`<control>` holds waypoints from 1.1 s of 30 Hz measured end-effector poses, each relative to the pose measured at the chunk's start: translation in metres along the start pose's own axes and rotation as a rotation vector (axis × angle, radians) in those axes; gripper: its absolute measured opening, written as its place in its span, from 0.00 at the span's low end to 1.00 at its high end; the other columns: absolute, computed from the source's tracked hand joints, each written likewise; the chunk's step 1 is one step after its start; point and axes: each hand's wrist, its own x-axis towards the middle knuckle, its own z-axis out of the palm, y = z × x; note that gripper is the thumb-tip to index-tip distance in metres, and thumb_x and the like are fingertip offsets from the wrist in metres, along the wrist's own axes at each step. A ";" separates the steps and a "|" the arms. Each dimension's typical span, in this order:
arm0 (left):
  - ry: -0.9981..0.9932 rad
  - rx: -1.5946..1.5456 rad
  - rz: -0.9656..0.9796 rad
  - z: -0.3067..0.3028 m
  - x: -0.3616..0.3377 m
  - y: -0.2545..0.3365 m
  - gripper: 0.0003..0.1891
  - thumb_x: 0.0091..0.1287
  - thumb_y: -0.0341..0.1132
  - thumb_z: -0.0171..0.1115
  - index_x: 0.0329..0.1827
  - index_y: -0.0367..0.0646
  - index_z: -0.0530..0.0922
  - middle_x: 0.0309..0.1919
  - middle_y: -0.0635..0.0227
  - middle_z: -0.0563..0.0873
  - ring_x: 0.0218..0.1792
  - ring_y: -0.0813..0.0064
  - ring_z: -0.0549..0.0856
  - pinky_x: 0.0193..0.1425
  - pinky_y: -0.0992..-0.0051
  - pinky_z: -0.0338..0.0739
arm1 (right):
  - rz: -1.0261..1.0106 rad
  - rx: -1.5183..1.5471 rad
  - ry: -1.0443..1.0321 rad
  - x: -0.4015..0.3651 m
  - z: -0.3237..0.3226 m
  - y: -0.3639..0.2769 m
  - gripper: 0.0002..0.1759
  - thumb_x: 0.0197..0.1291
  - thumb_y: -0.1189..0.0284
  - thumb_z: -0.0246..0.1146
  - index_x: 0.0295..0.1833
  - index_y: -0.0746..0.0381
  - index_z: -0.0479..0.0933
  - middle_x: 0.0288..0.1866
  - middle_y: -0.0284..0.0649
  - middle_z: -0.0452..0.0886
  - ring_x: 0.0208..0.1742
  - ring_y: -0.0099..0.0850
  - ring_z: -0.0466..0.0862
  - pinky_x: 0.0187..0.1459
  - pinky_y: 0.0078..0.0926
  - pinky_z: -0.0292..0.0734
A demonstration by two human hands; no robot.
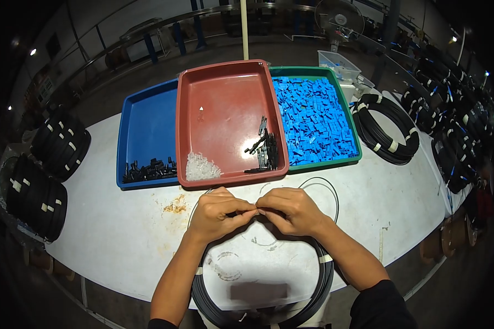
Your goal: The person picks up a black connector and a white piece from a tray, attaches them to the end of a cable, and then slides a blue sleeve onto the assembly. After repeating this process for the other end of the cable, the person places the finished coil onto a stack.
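Observation:
My left hand [219,213] and my right hand [291,209] meet fingertip to fingertip above the white table, just in front of the trays. Both are closed in a pinch. Whatever lies between the fingers is too small and too covered to name. Below and around my forearms lies a coil of black cable [325,277], bound with pale tape. A loose loop of thin cable [337,203] rises from it past my right hand, and part of the coil is hidden behind my hands and arms.
A red tray [225,120] holds small clear pieces [201,167] and black parts [269,151]. Beside it, a blue tray [148,118] has black pieces, and a green tray [344,101] has blue parts [313,120]. Cable coils [389,147] lie right; more [38,192] stand left.

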 end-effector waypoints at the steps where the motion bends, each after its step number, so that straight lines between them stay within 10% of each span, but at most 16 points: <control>1: -0.004 0.009 0.001 0.000 0.000 0.001 0.06 0.54 0.29 0.82 0.33 0.44 0.92 0.27 0.68 0.92 0.24 0.75 0.87 0.36 0.74 0.77 | 0.010 0.007 -0.015 -0.001 0.000 0.001 0.09 0.58 0.76 0.71 0.45 0.64 0.83 0.34 0.43 0.84 0.35 0.43 0.86 0.37 0.38 0.81; 14: 0.151 -0.205 -0.426 -0.012 0.018 -0.009 0.06 0.63 0.28 0.72 0.41 0.37 0.90 0.36 0.59 0.93 0.31 0.67 0.89 0.40 0.67 0.81 | 0.101 0.012 0.007 -0.005 0.003 0.006 0.08 0.61 0.75 0.68 0.46 0.62 0.84 0.36 0.42 0.84 0.36 0.44 0.86 0.40 0.39 0.82; 17: -0.175 0.291 -0.008 -0.023 0.051 -0.031 0.06 0.63 0.30 0.72 0.41 0.40 0.89 0.36 0.59 0.92 0.40 0.58 0.88 0.50 0.62 0.80 | 0.094 0.013 0.001 -0.005 0.003 0.007 0.07 0.61 0.75 0.67 0.44 0.62 0.84 0.34 0.42 0.82 0.35 0.43 0.85 0.38 0.39 0.82; 33: -0.230 0.507 0.397 0.025 0.153 -0.149 0.09 0.63 0.32 0.69 0.45 0.46 0.90 0.47 0.72 0.90 0.50 0.68 0.85 0.57 0.65 0.77 | 0.144 -0.054 -0.004 -0.005 0.002 0.010 0.09 0.58 0.77 0.68 0.45 0.59 0.84 0.35 0.37 0.83 0.35 0.37 0.86 0.38 0.32 0.84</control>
